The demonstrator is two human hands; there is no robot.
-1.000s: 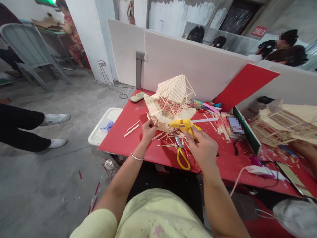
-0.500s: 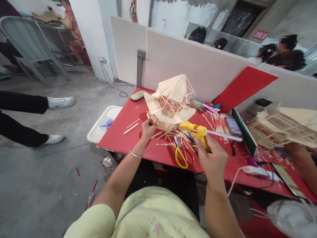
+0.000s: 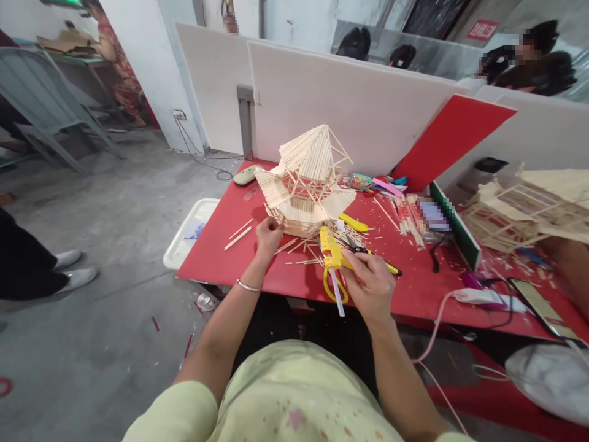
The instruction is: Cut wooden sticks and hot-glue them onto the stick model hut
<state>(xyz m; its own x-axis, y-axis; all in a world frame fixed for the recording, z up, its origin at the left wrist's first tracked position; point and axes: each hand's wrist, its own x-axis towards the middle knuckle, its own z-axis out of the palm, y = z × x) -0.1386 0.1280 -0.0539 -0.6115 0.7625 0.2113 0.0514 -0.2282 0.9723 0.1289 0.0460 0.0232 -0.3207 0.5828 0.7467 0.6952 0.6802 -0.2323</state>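
A pagoda-like model of thin wooden sticks [image 3: 306, 156] stands on the red table [image 3: 216, 245]. My left hand [image 3: 269, 236] is closed in a pinch at its lower left edge. In my right hand [image 3: 372, 285] is a yellow hot glue gun [image 3: 330, 247], its nozzle at the front edge of the model and a clear glue stick [image 3: 338, 298] poking out of its back towards me. Partly hidden under the gun lie scissors with a yellow handle [image 3: 327, 287]. Close by are dark-handled pliers [image 3: 361, 250] and a yellow cutter knife [image 3: 353, 222].
Loose sticks [image 3: 238, 237] lie around the model. A computer mouse [image 3: 247, 175] rests at the table's back left corner. White boards [image 3: 350, 104] rise behind. At right, another stick model [image 3: 510, 215] stands near a person's arm [image 3: 570, 261]. A white tray [image 3: 172, 255] is beyond the left edge.
My right hand has moved left and swung the glue gun round, so its glue stick points towards me instead of right. My left hand stays at the model. The standing person's feet have shifted left.
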